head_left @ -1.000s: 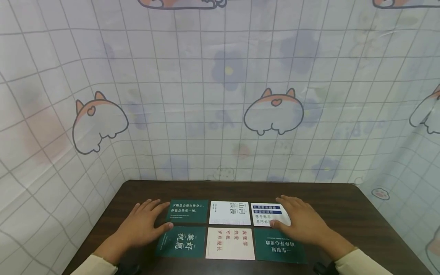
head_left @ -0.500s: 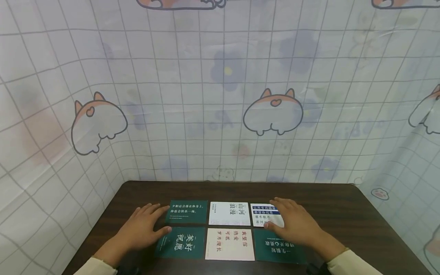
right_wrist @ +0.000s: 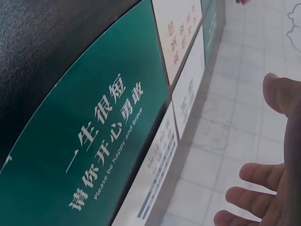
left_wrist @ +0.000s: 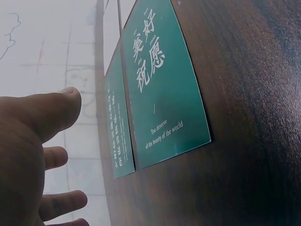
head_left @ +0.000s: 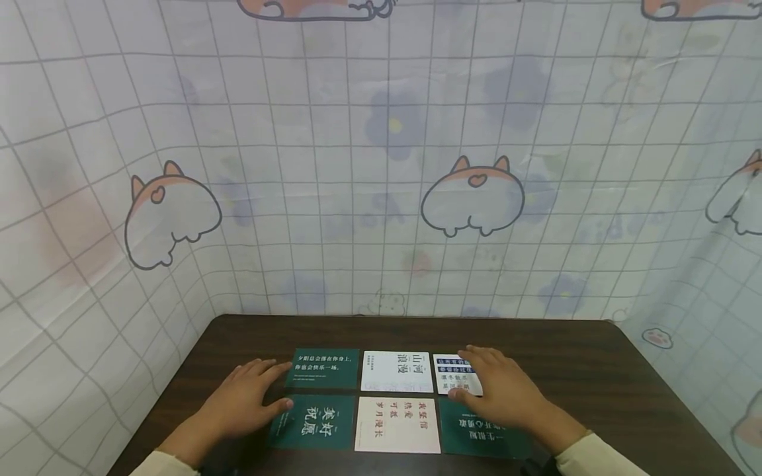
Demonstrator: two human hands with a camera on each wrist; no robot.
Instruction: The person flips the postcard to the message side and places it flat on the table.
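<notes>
Several printed cards lie flat in two rows on the dark table. My left hand (head_left: pixel 241 400) hovers with spread fingers at the left end of the rows, near a green card with large white characters (head_left: pixel 315 422) and a green card with small white text (head_left: pixel 324 368). My right hand (head_left: pixel 503 387), fingers extended, is over the right end. It partly covers a white card with blue bands (head_left: pixel 455 378) and a green card with white text (head_left: pixel 476 430). Between the hands lie a white card (head_left: pixel 397 371) and a cream card with red characters (head_left: pixel 397 424). Both hands hold nothing.
The dark brown wooden table (head_left: pixel 565 350) has rounded far corners. A white grid-patterned curtain (head_left: pixel 357 198) with cartoon corgis hangs behind the table and along both sides.
My right hand has moved a little to the left, covering more of the blue-banded card. The left hand has shifted only slightly down and left. The cards keep their arrangement.
</notes>
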